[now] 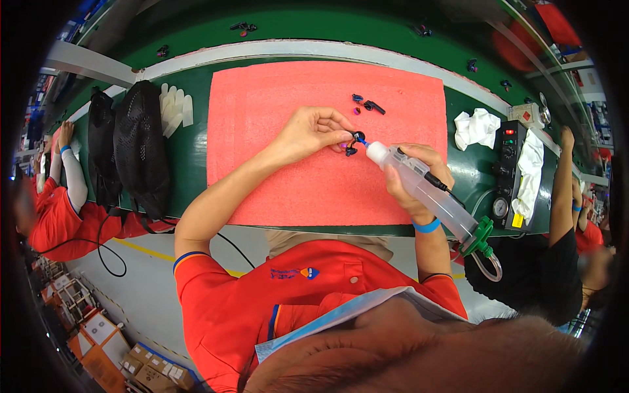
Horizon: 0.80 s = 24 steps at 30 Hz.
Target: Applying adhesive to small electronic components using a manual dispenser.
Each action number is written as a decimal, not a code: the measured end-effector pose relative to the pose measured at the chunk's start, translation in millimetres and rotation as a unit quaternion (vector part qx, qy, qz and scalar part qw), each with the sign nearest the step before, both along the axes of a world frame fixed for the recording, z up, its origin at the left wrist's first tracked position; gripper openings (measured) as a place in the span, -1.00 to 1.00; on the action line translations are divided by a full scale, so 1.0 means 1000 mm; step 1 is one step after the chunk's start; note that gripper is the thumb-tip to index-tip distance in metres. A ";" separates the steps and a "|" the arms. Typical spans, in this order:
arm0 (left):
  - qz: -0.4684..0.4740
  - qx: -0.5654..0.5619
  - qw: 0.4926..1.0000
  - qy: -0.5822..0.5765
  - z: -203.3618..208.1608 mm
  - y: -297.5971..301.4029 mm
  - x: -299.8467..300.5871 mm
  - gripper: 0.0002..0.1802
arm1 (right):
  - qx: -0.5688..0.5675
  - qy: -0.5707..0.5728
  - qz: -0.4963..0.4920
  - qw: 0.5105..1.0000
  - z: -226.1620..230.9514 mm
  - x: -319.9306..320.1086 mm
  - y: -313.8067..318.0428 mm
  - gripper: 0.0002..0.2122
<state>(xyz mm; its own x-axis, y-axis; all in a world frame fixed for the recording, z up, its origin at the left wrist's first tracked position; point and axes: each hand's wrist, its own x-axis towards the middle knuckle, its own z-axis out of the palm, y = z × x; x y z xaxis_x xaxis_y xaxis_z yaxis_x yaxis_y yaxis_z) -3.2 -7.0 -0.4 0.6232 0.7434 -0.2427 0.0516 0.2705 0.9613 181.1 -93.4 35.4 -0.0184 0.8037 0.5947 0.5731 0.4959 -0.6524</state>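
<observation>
My left hand point(317, 133) is closed in a pinch on a small black round part point(358, 136), with more small dark and purple pieces point(350, 150) just below the fingertips. In my right hand point(419, 173) lies a large clear dispensing syringe point(432, 196), tilted, with its white nose and blue needle tip point(368, 142) up against or very close to the black part; contact cannot be made out. A green cap point(478, 236) with a clear hose closes its rear end. Both hands are over a pink foam mat point(262, 98). Several small dark parts point(372, 107) lie on it beyond my hands.
Left of the mat are a black mesh bag point(141, 147) and pale finger cots point(174, 108). To the right stand crumpled white cloth point(477, 128) and a black control box point(510, 157) with a gauge. Small parts point(244, 27) sit on the green belt beyond. Co-workers flank both sides.
</observation>
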 end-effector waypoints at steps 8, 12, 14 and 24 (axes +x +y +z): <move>0.006 -0.001 1.000 -0.004 -0.001 -0.001 0.001 -0.83 | 0.003 0.001 -0.017 1.000 -0.004 -0.002 -0.001 -0.67; 0.009 0.006 1.000 -0.011 -0.003 -0.001 0.000 -0.83 | 0.012 -0.014 -0.016 1.000 -0.003 -0.002 -0.002 -0.66; 0.011 0.008 1.000 -0.012 -0.004 -0.001 0.000 -0.84 | 0.004 -0.019 -0.026 0.999 -0.002 -0.003 -0.003 -0.66; 0.037 -0.001 0.999 -0.031 -0.005 -0.002 0.000 -0.88 | 0.014 -0.039 -0.008 0.999 -0.002 -0.001 -0.003 -0.65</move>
<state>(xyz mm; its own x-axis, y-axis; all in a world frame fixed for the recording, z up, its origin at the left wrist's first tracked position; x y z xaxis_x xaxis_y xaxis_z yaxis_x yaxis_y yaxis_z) -3.2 -9.3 -5.6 0.5810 0.7875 -0.2055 -0.0289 0.2723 0.9618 180.3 -96.6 33.4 -0.0527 0.7874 0.6141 0.6294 0.5036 -0.5918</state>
